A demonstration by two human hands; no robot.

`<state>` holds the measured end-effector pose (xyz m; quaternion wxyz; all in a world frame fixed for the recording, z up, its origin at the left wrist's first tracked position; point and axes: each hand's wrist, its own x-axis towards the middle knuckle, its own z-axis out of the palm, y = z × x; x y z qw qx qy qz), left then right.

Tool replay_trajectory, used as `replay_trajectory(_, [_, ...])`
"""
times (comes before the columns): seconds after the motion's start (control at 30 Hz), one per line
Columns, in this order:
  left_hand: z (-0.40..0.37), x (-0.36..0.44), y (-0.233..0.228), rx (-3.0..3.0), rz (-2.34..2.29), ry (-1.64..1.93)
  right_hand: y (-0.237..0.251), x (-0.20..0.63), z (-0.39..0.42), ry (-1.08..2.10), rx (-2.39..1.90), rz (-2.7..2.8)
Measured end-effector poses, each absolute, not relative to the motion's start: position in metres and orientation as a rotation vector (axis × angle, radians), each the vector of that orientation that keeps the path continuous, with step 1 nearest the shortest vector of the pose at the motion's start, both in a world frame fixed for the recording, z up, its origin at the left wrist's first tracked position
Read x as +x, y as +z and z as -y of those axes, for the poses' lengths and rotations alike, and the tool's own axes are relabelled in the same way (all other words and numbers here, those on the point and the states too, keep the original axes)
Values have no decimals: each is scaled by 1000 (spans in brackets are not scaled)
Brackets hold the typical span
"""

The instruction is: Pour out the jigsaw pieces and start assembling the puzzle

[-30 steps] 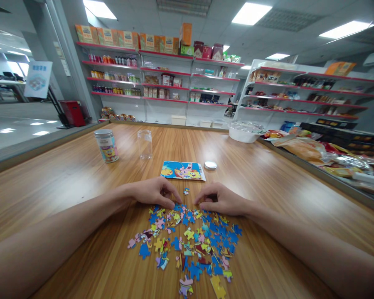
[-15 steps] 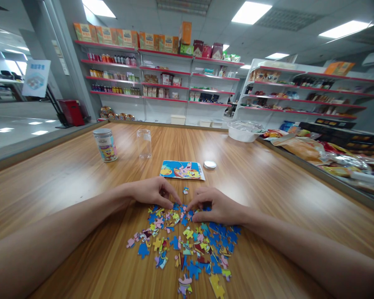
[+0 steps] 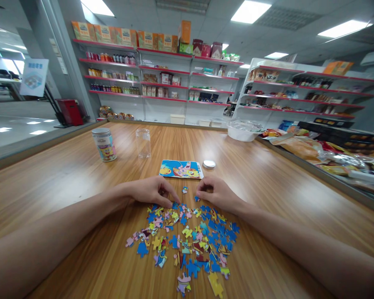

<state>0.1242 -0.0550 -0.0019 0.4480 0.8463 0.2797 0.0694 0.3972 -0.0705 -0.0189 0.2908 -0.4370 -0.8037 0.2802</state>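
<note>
Seemingly pinching small blue jigsaw piece (image 3: 197, 199) with fingers of right hand (image 3: 217, 192), just far of scattered multicoloured jigsaw pieces (image 3: 187, 232); holding fingers of left hand (image 3: 152, 191) slightly spread at far edge; possibly risking, by brushing low, displacing loose pieces.

Around the dozens of puzzle pieces (image 3: 186, 248), too overlapped to count exactly: two hands, left hand (image 3: 152, 191) at 11 o'clock, right hand (image 3: 220, 193) at 1; one picture card (image 3: 180, 169) at 12; two jars, one labelled jar (image 3: 104, 146) and one clear jar (image 3: 143, 144), toward 11; one white basin (image 3: 243, 133) at 1
</note>
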Motion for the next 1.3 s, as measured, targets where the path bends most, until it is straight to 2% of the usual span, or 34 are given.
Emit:
replay_trajectory(0.23, [54,123,-3,2100,-667,179,-15,396,77,632,-1061,2250])
replay_trajectory(0.43, [52,123,-4,2125,-672,180,-8,394,85,610,-666,2471])
replay_trajectory(0.7, [53,123,-2,2118,-667,179,-6,394,88,524,-418,2588])
replay_trajectory(1.3, [49,120,-2,1953,-618,239,-5,396,89,604,-453,2552])
